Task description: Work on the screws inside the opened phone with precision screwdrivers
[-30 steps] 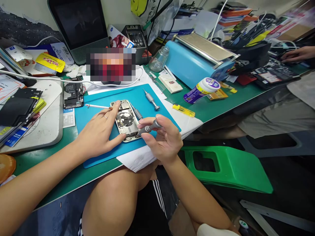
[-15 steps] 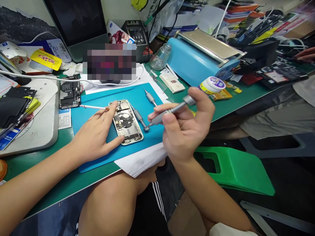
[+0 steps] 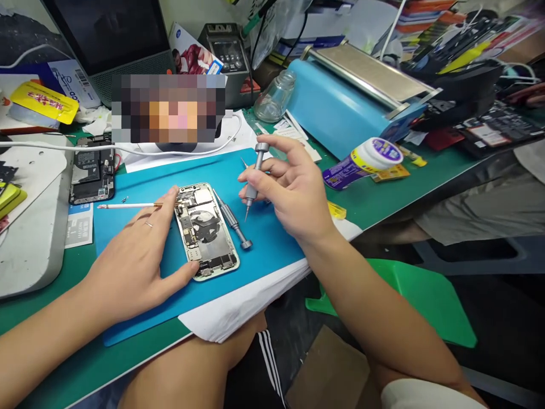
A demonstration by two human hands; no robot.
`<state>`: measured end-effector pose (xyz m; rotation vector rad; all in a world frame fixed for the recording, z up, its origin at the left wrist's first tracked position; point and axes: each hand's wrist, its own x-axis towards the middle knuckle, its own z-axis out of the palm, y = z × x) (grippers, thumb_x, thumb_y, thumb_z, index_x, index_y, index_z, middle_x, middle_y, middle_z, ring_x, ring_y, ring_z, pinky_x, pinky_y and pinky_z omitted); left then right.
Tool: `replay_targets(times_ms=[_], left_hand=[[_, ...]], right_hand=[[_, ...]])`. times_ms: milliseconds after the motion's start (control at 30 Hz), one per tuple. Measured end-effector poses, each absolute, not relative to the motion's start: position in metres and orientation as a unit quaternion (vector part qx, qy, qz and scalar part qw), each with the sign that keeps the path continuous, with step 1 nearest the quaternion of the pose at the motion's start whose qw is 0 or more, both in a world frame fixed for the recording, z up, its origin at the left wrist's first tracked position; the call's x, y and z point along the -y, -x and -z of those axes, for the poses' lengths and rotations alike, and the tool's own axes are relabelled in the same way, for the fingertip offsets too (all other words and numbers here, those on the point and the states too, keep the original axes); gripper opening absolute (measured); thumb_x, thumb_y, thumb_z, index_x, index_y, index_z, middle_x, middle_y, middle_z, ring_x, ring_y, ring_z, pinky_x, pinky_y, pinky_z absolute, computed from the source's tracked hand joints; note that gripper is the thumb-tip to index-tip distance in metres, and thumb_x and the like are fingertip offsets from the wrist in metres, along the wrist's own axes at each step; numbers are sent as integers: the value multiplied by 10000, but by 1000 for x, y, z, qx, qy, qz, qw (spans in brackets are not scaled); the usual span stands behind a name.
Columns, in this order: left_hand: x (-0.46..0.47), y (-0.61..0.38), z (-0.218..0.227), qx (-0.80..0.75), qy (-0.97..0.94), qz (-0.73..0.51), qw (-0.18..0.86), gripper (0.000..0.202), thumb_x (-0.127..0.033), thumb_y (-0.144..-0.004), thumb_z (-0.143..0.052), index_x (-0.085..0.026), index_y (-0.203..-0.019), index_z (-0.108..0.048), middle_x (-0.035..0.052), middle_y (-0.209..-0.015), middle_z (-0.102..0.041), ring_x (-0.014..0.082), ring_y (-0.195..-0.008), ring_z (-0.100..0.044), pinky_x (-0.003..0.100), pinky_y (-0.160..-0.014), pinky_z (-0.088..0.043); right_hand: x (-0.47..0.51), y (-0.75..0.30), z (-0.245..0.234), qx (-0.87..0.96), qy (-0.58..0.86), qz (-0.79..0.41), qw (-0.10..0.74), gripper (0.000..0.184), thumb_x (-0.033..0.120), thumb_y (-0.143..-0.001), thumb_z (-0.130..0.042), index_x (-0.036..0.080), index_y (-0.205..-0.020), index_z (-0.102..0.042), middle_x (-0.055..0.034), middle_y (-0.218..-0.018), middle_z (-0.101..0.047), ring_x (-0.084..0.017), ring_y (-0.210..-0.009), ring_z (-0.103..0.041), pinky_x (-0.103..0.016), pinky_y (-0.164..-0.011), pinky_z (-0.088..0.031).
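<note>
An opened smartphone (image 3: 217,250) with bare inner parts lies on a blue mat (image 3: 145,307). My left hand (image 3: 131,261) rests flat beside it, fingers stretched, index fingertip and thumb touching its left edge. A thin white stick (image 3: 128,205) passes by those fingers; its far end is partly hidden. Above the mat, right of the phone, my right hand (image 3: 298,193) grips a grey precision screwdriver (image 3: 252,192) nearly upright, tip down and clear of the phone. Another grey screwdriver (image 3: 230,217) lies along the phone's right edge. A third tool is mostly behind my right hand.
Another opened phone (image 3: 92,170) lies at the left, near tiny screws (image 3: 125,199). Behind stand a glass jar (image 3: 275,99) and a blue machine (image 3: 340,102). A purple-white tub (image 3: 361,163) leans at the right. A white cable (image 3: 170,152) crosses the back. Another person's leg shows at right.
My right hand has moved left and turned the screwdriver from slanted to nearly upright, tip down. My left hand stays at the phone's edge. The whole view has shifted slightly.
</note>
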<state>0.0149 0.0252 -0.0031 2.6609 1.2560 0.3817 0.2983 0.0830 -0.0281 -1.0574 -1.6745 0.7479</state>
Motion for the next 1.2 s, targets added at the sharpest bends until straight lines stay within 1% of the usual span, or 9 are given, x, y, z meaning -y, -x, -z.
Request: replay_targets(times_ms=[200, 400, 533, 667, 767, 867, 967, 1100, 1200], left_hand=[[-24, -15, 3, -425, -891, -124, 100, 1027, -618, -991, -513, -61, -1668, 22, 248, -1610, -420, 416, -1440, -491, 576, -1194, -413], [-25, -14, 4, -425, -890, -122, 107, 1030, -626, -990, -505, -78, -1672, 38, 243, -1634, -381, 417, -1439, -493, 590, -1192, -413], [-25, -15, 4, -426, -890, -124, 106, 1033, -623, -988, -509, -76, -1672, 39, 247, -1632, -381, 419, -1438, -492, 591, -1181, -423], [-24, -14, 4, -426, -890, -127, 103, 1030, -610, -991, -521, -74, -1671, 37, 236, -1652, -350, 418, -1438, -489, 576, -1178, -429], [-23, -14, 3, -423, -890, -130, 110, 1005, -600, -1000, -522, -100, -1674, 31, 213, -1667, -333, 414, -1429, -494, 572, -1164, -440], [-22, -15, 2, -421, -889, -131, 122, 1003, -578, -995, -548, -110, -1674, 22, 209, -1653, -364, 405, -1420, -501, 559, -1150, -455], [-21, -15, 1, -420, -889, -134, 125, 992, -557, -996, -554, -115, -1675, 18, 212, -1640, -386, 393, -1426, -499, 556, -1155, -453], [-20, -15, 2, -422, -888, -131, 125, 990, -554, -1002, -544, -121, -1675, 38, 206, -1650, -371, 382, -1443, -481, 554, -1169, -441], [-19, -15, 3, -423, -888, -130, 126, 977, -553, -1003, -540, -126, -1676, 25, 192, -1664, -351, 384, -1453, -466, 551, -1175, -436]], right_hand=[[-79, -299, 26, 732, 467, -180, 462, 423, 319, -965, -678, 305, -1375, -574, -13, -978, -733, -171, -682, -693, -344, -634, -632], [-73, -293, 23, 800, 491, -44, 342, 348, 253, -973, -637, 253, -1320, -652, -75, -1099, -750, -262, -953, -721, -439, -871, -619], [-72, -290, 27, 809, 507, -11, 297, 327, 246, -990, -602, 210, -1308, -669, -111, -1095, -719, -291, -1014, -705, -439, -855, -602], [-68, -286, 25, 806, 506, 5, 307, 278, 282, -1006, -587, 199, -1236, -719, -111, -1056, -670, -268, -935, -689, -422, -815, -599], [-62, -284, 15, 833, 432, 10, 344, 259, 285, -1019, -574, 236, -1220, -729, -105, -1106, -679, -261, -978, -678, -436, -888, -590], [-57, -284, 7, 893, 317, -5, 318, 273, 392, -1026, -573, 285, -1230, -720, -107, -1295, -679, -307, -1173, -650, -533, -1029, -547], [-57, -285, 8, 927, 260, -13, 272, 411, 556, -1029, -498, 301, -1292, -685, -122, -1473, -602, -356, -1376, -545, -644, -1129, -459], [-59, -284, 16, 938, 246, -17, 242, 560, 648, -1028, -398, 281, -1385, -623, -146, -1548, -537, -349, -1453, -476, -656, -1158, -424], [-60, -282, 18, 938, 255, -32, 231, 590, 693, -1002, -420, 303, -1399, -616, -127, -1570, -527, -360, -1471, -452, -671, -1161, -411]])
